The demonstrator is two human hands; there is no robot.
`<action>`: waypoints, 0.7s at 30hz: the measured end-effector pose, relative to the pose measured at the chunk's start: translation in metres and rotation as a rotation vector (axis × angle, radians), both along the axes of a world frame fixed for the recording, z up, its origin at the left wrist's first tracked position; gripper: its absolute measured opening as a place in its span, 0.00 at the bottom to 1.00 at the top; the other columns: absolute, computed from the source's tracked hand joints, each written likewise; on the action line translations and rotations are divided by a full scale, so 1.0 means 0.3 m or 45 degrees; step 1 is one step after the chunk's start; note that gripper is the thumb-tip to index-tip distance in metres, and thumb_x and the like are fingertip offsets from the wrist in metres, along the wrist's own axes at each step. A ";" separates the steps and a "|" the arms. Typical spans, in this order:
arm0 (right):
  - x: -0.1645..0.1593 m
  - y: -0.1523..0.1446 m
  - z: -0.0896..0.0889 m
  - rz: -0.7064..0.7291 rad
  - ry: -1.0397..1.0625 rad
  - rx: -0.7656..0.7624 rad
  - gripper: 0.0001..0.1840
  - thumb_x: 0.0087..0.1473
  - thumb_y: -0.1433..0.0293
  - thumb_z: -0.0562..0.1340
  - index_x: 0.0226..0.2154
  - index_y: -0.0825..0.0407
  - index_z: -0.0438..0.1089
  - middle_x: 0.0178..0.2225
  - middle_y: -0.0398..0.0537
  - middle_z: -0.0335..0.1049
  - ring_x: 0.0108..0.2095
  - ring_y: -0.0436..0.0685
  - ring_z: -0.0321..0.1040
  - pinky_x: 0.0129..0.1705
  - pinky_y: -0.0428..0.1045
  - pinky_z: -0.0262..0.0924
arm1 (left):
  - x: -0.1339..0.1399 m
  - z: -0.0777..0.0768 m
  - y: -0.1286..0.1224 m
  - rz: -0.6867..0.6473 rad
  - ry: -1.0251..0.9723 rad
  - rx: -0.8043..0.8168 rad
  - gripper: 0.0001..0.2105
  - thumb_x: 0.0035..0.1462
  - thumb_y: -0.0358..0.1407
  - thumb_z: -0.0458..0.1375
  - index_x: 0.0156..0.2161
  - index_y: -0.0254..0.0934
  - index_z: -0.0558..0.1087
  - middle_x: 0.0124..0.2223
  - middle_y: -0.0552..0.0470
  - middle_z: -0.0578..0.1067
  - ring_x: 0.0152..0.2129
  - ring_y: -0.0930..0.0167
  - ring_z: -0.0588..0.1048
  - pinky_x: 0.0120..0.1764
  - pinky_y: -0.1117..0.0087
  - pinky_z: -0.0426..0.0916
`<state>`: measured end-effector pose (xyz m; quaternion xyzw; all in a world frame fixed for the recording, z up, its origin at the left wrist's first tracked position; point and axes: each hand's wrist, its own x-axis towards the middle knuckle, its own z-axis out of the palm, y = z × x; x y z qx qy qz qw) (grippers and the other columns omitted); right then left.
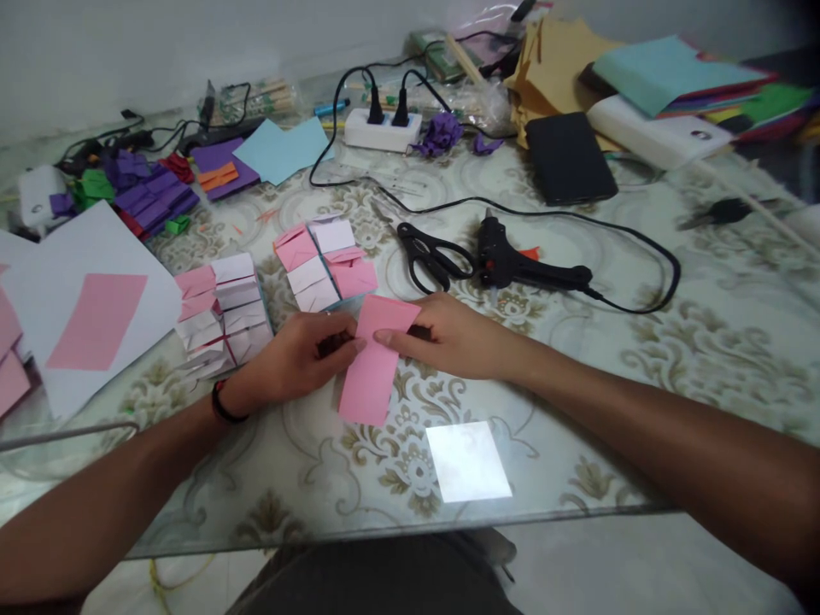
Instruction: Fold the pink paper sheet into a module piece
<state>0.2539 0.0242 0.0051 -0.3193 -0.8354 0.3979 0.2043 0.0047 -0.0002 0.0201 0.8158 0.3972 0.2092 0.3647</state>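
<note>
Between my two hands is a strip of pink paper [375, 376], held above the patterned table. My left hand [313, 350] pinches its left edge with thumb and forefinger. From the other side, my right hand [442, 335] grips it, thumb on the front and fingers behind, partly hidden. Just beyond the strip lies a block of folded pink and white paper pieces [326, 265]. A second such block [224, 312] sits beside my left wrist. Black scissors [432, 256] and a black hot glue gun [525, 260] lie beyond my right hand.
White sheets [115, 248] with a pink piece [96, 320] lie at left. At the back are a power strip [383, 131], purple folded papers [154, 201], a black flat case [570, 158] and coloured paper sheets [672, 73]. A black cord crosses the table. A bright square [467, 461] may be a reflection.
</note>
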 end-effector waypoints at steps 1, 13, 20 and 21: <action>0.000 0.001 0.001 0.001 0.002 0.001 0.31 0.69 0.50 0.57 0.23 0.54 0.63 0.19 0.36 0.50 0.21 0.43 0.47 0.25 0.43 0.43 | 0.000 0.000 0.000 0.001 0.001 0.005 0.15 0.71 0.40 0.57 0.34 0.33 0.76 0.25 0.59 0.68 0.21 0.78 0.62 0.26 0.75 0.56; 0.004 -0.003 0.005 -0.035 -0.045 0.005 0.28 0.68 0.54 0.56 0.23 0.54 0.63 0.19 0.38 0.52 0.20 0.43 0.48 0.24 0.44 0.43 | -0.003 -0.010 0.003 -0.020 0.005 0.058 0.13 0.71 0.39 0.58 0.33 0.35 0.73 0.24 0.60 0.66 0.21 0.78 0.60 0.26 0.75 0.57; -0.001 -0.005 0.005 -0.024 -0.010 0.035 0.27 0.67 0.56 0.57 0.22 0.54 0.62 0.17 0.37 0.51 0.19 0.43 0.48 0.24 0.44 0.42 | -0.005 -0.013 -0.001 -0.008 0.007 0.040 0.14 0.71 0.40 0.57 0.35 0.34 0.75 0.25 0.59 0.67 0.22 0.77 0.61 0.26 0.75 0.56; -0.002 -0.005 0.004 -0.024 -0.005 0.040 0.27 0.67 0.56 0.57 0.21 0.54 0.62 0.17 0.37 0.51 0.19 0.42 0.48 0.24 0.44 0.42 | -0.005 -0.013 -0.002 -0.008 0.011 0.033 0.14 0.71 0.40 0.57 0.35 0.34 0.75 0.25 0.59 0.67 0.22 0.77 0.61 0.26 0.75 0.56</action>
